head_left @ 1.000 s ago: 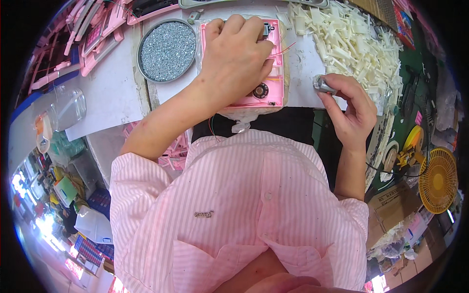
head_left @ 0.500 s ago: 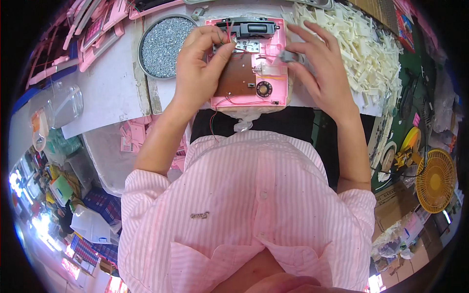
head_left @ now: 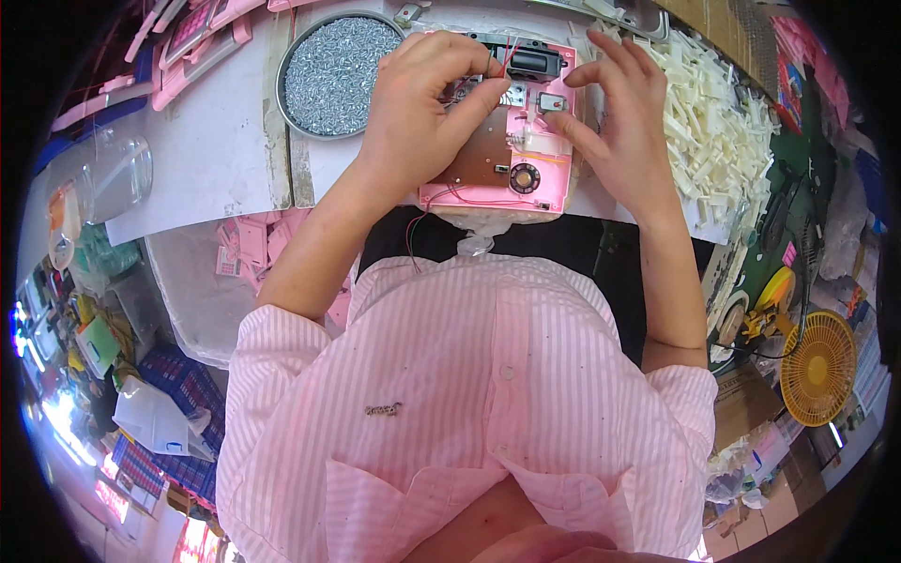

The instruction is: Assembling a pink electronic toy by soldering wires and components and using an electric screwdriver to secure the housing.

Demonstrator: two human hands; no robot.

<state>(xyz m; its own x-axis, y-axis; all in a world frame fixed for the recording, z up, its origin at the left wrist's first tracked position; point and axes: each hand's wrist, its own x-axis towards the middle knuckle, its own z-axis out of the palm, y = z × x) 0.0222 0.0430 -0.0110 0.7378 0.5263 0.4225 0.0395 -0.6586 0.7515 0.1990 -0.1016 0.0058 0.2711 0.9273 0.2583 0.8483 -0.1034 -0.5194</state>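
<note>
A pink plastic housing (head_left: 556, 199) lies open-side up on the table, with a brown circuit board (head_left: 469, 159), a black wheel-shaped part (head_left: 525, 178) and a dark cylinder-like part (head_left: 536, 64) inside. My left hand (head_left: 427, 108) covers its left side, thumb and forefinger pinched on thin red and dark wires (head_left: 508, 64). Toward the housing's right edge sits a small grey boxy part (head_left: 552, 102). My right hand (head_left: 615, 131) is beside it with fingers spread; the thumb tip is at its lower edge, and whether they touch I cannot tell.
A round metal tray (head_left: 282, 89) full of small screws stands left of the housing. On the right is a heap of cream plastic pieces (head_left: 709, 131). Pink parts (head_left: 253, 239) lie in a bag below the table's left edge. A yellow fan (head_left: 818, 368) stands at lower right.
The grey part, between my right fingers before, now rests in the housing with those fingers spread around it. My left hand has moved right with the wires; the view has shifted slightly.
</note>
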